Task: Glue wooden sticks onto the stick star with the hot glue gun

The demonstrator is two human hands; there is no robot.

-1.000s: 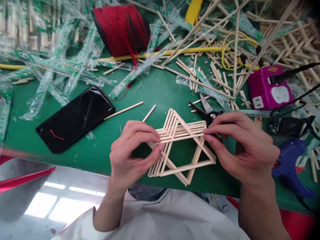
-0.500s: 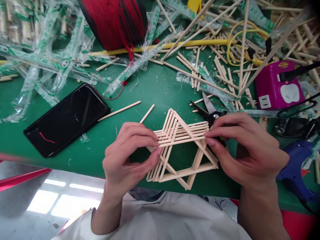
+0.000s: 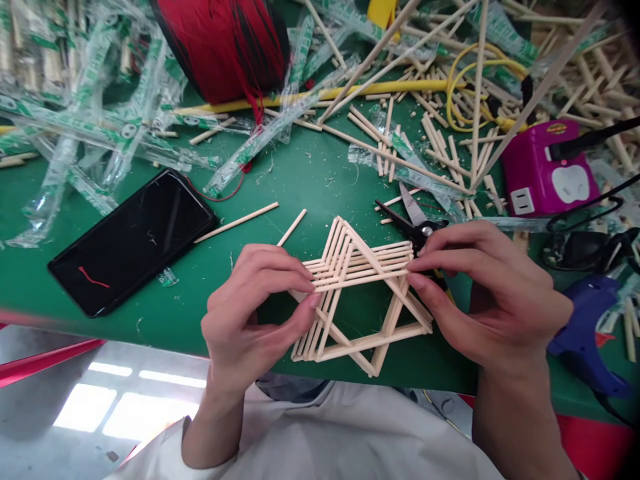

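A six-pointed star frame of stacked pale wooden sticks sits at the near edge of the green table. Across its upper side lies a wooden stick. My left hand pinches the left end of this stick between thumb and fingers, at the frame's left corner. The right end is pinched by my right hand. Black-handled scissors lie just beyond my right hand, partly covered by it. Two loose sticks, one a short wooden stick, rest beyond my left hand.
A black phone lies at left. Behind are a red cord spool, plastic wrappers and many cut sticks. At right stand a purple power adapter and a blue glue gun. A yellow cable crosses the back.
The view has shifted slightly, so most things sit a little further left. Both hands keep their pinch at the stick's two ends, with no clear movement against the star frame.
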